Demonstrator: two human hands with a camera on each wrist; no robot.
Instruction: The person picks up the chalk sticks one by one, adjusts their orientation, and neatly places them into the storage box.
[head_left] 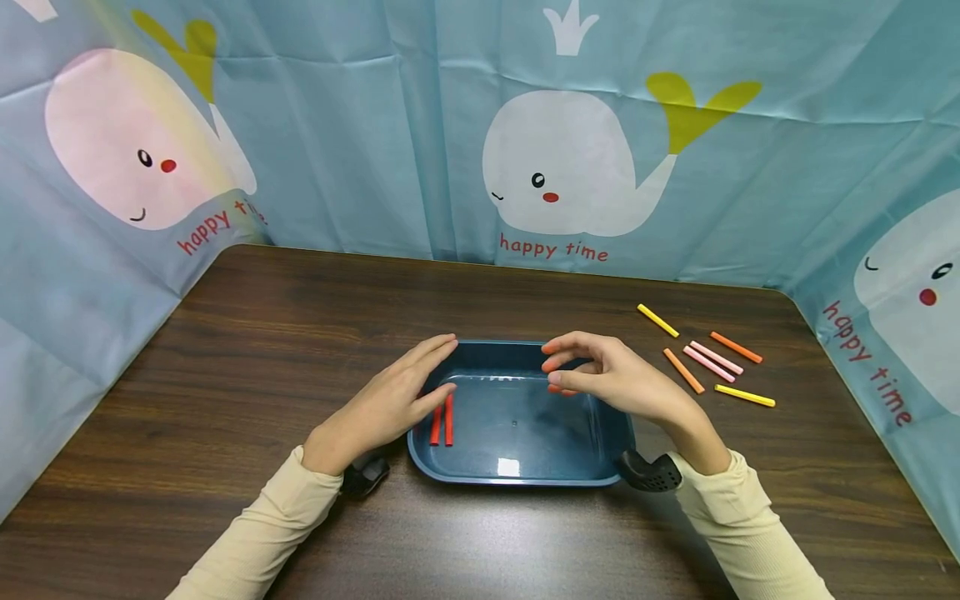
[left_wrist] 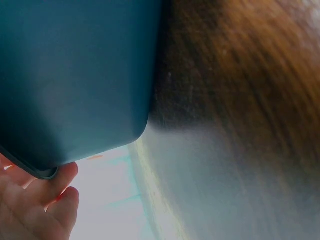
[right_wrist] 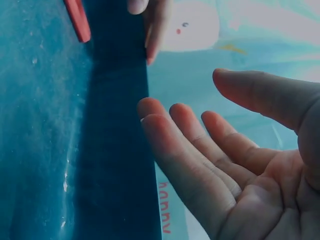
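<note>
Blue tray (head_left: pixel 525 433) sits on the dark wooden surface (head_left: pixel 225 400), two red sticks (head_left: pixel 449 421) lying side by side on its floor near the left wall. Right of the tray, loose on the surface: yellow sticks (head_left: pixel 658 321), orange sticks (head_left: pixel 683 371) and pink sticks (head_left: pixel 708 364), two of each.

Left hand (head_left: pixel 390 404) at the tray's far left corner, fingers nearly straight, thumb spread over the inside; cannot tell how firmly it bears on the rim. Right hand (head_left: pixel 618 375) above the tray's right part, fingers loosely bent, thumb well apart, nothing held.

Work in hand looks like laying sticks in the tray. Best practice, I judge: left hand steadies the rim, thumb clear of the reds; right pinches each stick mid-length, lowers it gently, parallel to its neighbours, as thin sticks probably roll.
</note>
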